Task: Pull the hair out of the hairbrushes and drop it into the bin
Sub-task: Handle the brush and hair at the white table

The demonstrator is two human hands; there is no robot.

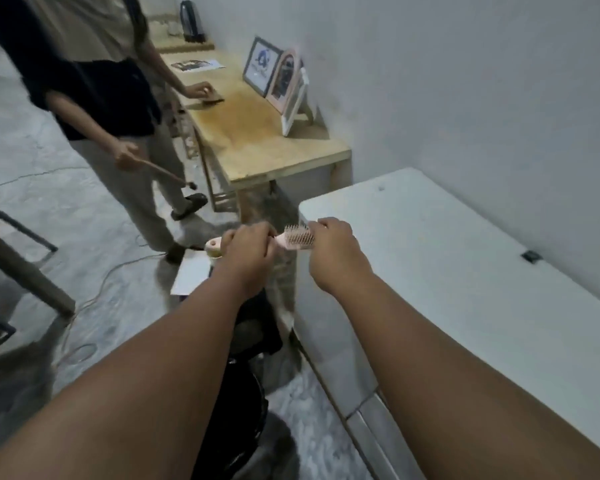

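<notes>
While left hand point(248, 247) grips the pale pink plastic hairbrush point(297, 239) by its handle, right hand point(333, 242) pinches at bristle head, beside white surface point(465, 271).

White wall point(465, 81), concrete floor point(49, 209), wood table point(257, 143)

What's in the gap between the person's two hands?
In the head view, the pink hairbrush spans it: the left hand grips its handle, and the right hand touches the far end of the bristled head. Nothing else lies between them.
</notes>
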